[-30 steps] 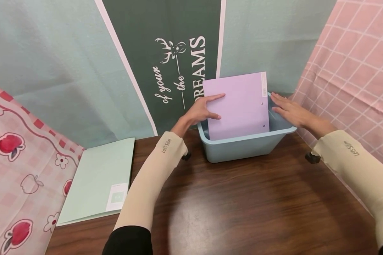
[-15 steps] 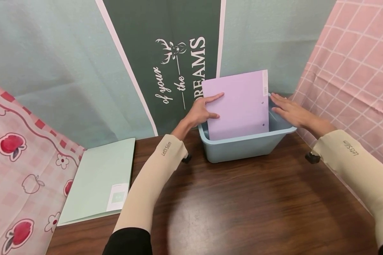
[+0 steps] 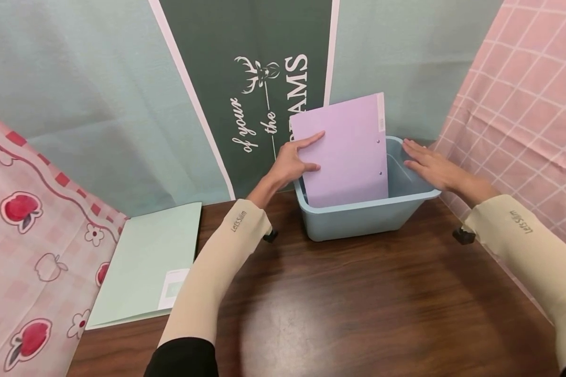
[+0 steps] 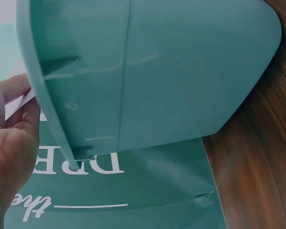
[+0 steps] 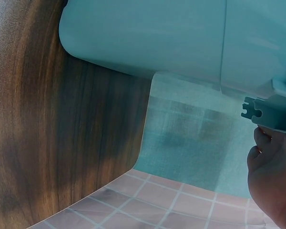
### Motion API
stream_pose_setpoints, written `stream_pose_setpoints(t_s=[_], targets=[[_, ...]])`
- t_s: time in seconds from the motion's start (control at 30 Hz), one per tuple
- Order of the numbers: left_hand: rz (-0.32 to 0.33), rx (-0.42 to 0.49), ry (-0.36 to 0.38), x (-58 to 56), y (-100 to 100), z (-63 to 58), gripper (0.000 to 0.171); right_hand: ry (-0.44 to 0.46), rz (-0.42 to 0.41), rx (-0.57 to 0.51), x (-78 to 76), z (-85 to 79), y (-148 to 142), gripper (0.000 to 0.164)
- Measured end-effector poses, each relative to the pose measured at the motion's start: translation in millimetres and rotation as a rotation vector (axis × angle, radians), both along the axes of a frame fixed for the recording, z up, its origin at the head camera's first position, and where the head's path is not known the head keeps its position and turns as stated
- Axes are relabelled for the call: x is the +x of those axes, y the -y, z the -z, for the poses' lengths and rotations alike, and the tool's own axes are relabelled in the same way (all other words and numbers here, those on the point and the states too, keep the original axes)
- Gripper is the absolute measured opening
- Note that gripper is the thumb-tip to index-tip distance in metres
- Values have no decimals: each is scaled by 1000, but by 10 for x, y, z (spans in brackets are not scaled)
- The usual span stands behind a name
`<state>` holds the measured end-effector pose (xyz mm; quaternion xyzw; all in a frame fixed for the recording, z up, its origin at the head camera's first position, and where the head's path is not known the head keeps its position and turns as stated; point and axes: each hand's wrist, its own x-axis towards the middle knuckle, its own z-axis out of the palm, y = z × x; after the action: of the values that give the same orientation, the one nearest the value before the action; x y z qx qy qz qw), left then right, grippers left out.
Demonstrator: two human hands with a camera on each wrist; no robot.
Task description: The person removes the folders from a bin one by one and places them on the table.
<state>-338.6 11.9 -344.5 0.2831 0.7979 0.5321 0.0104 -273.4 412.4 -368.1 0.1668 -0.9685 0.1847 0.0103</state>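
Note:
A purple folder (image 3: 344, 152) with a white label strip and two small holes stands tilted in a blue plastic bin (image 3: 368, 205), its lower edge hidden behind the front wall. My left hand (image 3: 290, 163) pinches the folder's left edge, thumb and index finger spread over its front. In the left wrist view, other fingers of the left hand (image 4: 12, 124) lie behind the thin folder edge, beside the bin's end wall (image 4: 181, 76). On the bin's right rim rests my right hand (image 3: 431, 165), fingers extended. The right wrist view shows only part of the right hand (image 5: 276, 171) under the rim.
A pale green folder (image 3: 146, 262) with a white label lies on the dark wooden table (image 3: 358, 298) at the left. A green printed curtain (image 3: 245, 31) hangs behind the bin. Pink checked cloth (image 3: 523, 104) borders the right side, and apple-print cloth (image 3: 42, 251) the left.
The purple folder has shifted left and slightly up in the bin, tilting more, with my left hand moving along. My right hand stays at the right rim.

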Motion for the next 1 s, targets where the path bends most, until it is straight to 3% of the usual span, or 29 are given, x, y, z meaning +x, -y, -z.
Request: stream_pose_setpoints(t_s=[0.5, 0.87, 1.0], targets=[[-28, 103, 11, 145, 192, -239, 85, 8, -5, 13, -10, -9, -6, 64], [-57, 151, -49, 181, 307, -346, 84, 3, -11, 3, -40, 1, -4, 64], [-63, 194, -36, 207, 341, -366, 84, -2, -13, -4, -32, -8, 10, 64]])
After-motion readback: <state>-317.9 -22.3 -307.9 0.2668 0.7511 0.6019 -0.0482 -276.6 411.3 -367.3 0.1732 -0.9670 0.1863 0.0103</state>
